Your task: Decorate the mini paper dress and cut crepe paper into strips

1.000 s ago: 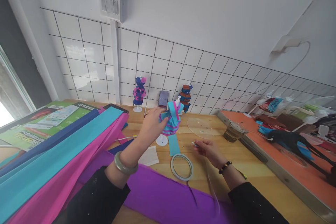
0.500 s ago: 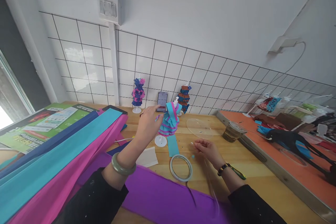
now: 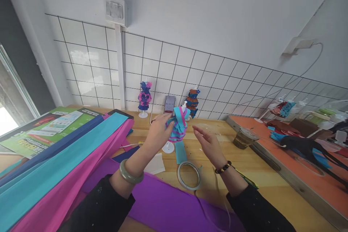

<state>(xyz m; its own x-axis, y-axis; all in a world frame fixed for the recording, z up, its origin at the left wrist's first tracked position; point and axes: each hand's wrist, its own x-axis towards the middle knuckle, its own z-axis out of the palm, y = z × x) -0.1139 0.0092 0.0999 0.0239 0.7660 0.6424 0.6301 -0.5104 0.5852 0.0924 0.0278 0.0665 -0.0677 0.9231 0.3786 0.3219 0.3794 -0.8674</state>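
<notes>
ruffled dress | left hand pinches its side | right hand now closer, loosely open, empty

Small craft workspace, dressmaking in miniature; can't tell if it's in a home or a shop. You've got a wooden desk against a tiled wall. Giveaways: mini stands wearing ruffled outfits, i.e. your turquoise-and-pink dress, a blue-and-pink one, a brown-and-blue one, more on the orange surface to your right. Also a tape roll, a purple sheet, and long coloured strips to your left, paper or cloth unclear.
</notes>
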